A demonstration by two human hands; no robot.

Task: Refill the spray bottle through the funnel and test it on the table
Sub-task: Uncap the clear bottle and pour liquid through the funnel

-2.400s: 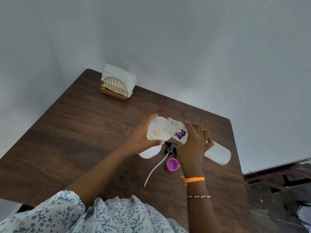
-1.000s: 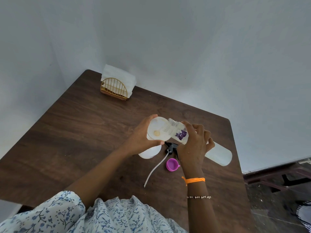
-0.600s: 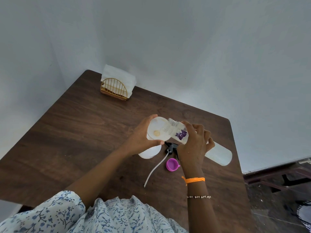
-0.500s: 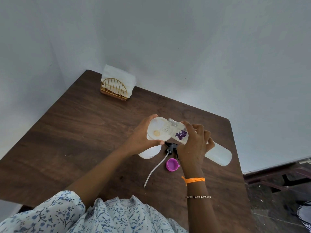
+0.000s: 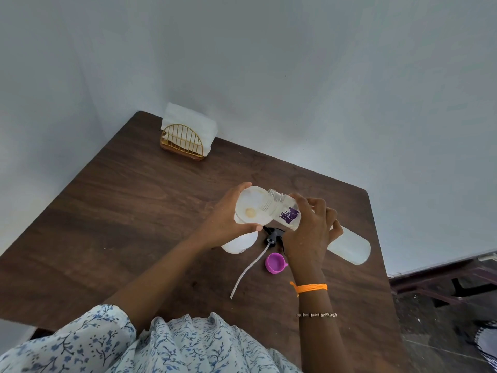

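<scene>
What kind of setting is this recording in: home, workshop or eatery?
Probably a home or small eatery corner, though it is hard to be sure: a dark wooden table set against plain pale walls, with a gold wire napkin holder in the far corner.

Dark wooden table [image 5: 113, 224]: napkin holder [image 5: 185, 142], purple cap [image 5: 274, 263], sprayer head [image 5: 273, 235].

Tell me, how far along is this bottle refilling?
Done: the spray head with its tube lies off on the table, and the purple cap is off too. In hand: the left hand holds the funnel on the spray bottle, while the right hand tips the refill bottle into it. Left: finishing the pour, refitting the spray head, and a test spray.
</scene>
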